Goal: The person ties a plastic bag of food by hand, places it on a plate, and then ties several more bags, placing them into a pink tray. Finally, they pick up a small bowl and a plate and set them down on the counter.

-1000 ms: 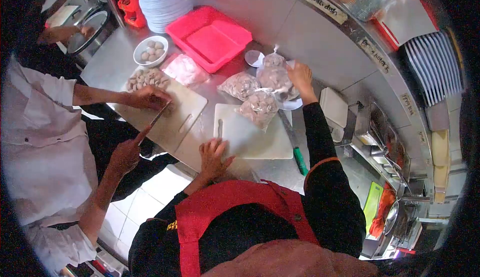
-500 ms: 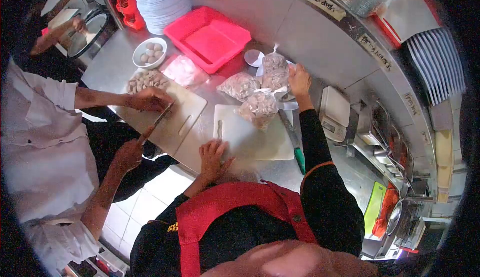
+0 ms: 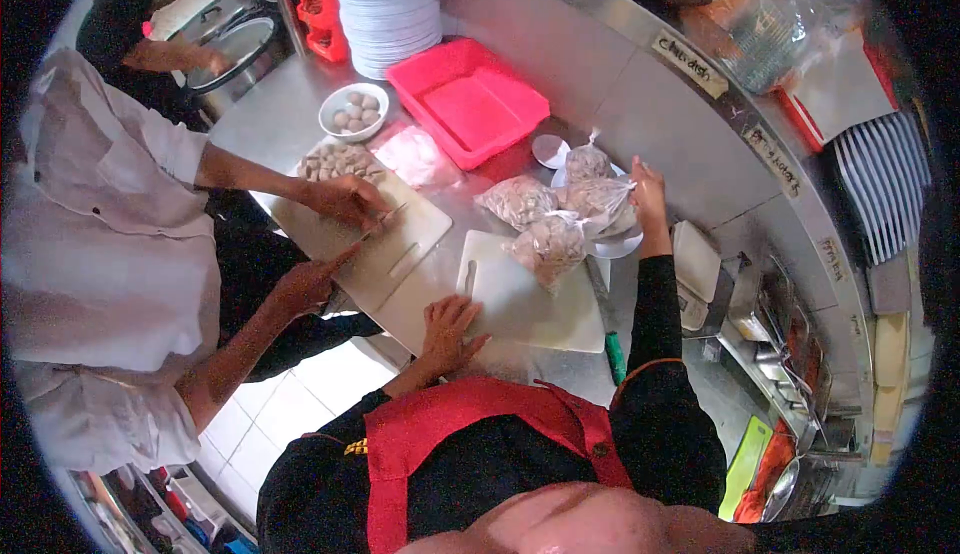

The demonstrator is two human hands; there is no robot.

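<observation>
Bags (image 3: 600, 199) sit by the wall; the right hand (image 3: 648, 194) grips one. Left hand (image 3: 447, 326) rests flat (fingers spread) on the board (image 3: 535, 309).

View: my head camera has swung, so the whole counter sits further right and lower in frame than a second ago.

Right hand (image 3: 648, 194): I had it on the rearmost bag; it now grips the knotted bag (image 3: 600, 199) lying on its side over the white plate (image 3: 625, 246).

Rear bag (image 3: 587, 161): released, standing upright alone.

Left hand (image 3: 447, 326): no change noted beyond frame shift.

Co-worker's knife hand (image 3: 310, 284): drawn closer to the other hand (image 3: 345, 199) on the neighbouring cutting board (image 3: 400, 244).
</observation>
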